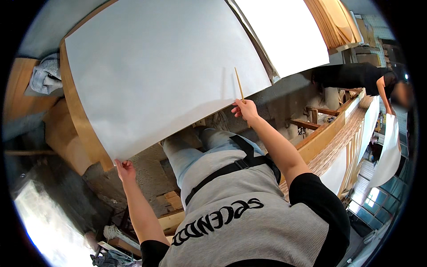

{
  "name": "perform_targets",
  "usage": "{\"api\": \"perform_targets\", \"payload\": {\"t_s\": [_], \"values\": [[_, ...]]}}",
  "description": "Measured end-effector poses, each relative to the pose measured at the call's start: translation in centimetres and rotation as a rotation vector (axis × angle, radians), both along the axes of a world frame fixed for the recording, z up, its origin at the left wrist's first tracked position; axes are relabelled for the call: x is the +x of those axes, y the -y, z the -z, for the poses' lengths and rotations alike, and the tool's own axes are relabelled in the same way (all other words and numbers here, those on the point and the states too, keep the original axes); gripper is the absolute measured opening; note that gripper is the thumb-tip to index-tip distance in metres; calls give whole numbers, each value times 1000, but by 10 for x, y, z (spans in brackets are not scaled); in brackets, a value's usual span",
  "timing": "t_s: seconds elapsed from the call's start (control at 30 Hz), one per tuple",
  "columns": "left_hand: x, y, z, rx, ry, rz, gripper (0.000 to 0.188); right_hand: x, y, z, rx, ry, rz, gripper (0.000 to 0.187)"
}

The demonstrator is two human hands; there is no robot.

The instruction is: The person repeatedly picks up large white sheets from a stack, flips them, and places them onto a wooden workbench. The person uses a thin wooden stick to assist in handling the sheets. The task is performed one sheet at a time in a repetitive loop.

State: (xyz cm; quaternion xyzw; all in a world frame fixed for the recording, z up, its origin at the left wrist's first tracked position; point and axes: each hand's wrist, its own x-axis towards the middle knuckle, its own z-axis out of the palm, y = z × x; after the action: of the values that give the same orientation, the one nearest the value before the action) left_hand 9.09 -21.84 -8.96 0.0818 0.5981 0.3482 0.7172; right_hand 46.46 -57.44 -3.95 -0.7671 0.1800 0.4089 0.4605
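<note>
A large white sheet of paper [155, 66] lies over a wooden board [78, 115] in front of me. My left hand [125, 170] pinches the sheet's near left corner. My right hand [245, 109] grips the sheet's near right edge together with a thin wooden stick [239, 83] that stands up over the paper. Both arms reach forward from my grey shirt with its black strap.
A second white sheet [289, 31] lies to the right on another board. A crumpled grey cloth [46, 74] sits at the far left. Another person in black [356, 75] bends over a long wooden frame [329, 133] at the right. Rough concrete floor lies below.
</note>
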Motion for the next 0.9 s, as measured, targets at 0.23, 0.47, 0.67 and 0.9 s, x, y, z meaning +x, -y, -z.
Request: {"api": "perform_targets", "payload": {"t_s": [0.23, 0.47, 0.67, 0.9], "values": [[-3, -2, 8, -78, 110, 154, 22, -6, 7, 11, 223, -68, 205, 20], [31, 12, -18, -21, -26, 453, 31, -11, 4, 2, 336, -46, 278, 22], [58, -9, -103, 267, -199, 578, 33, -11, -23, -11, 311, -71, 310, 36], [182, -62, -279, 891, 90, 593, 37, -42, -26, -75, 384, 186, 402, 30]]}}
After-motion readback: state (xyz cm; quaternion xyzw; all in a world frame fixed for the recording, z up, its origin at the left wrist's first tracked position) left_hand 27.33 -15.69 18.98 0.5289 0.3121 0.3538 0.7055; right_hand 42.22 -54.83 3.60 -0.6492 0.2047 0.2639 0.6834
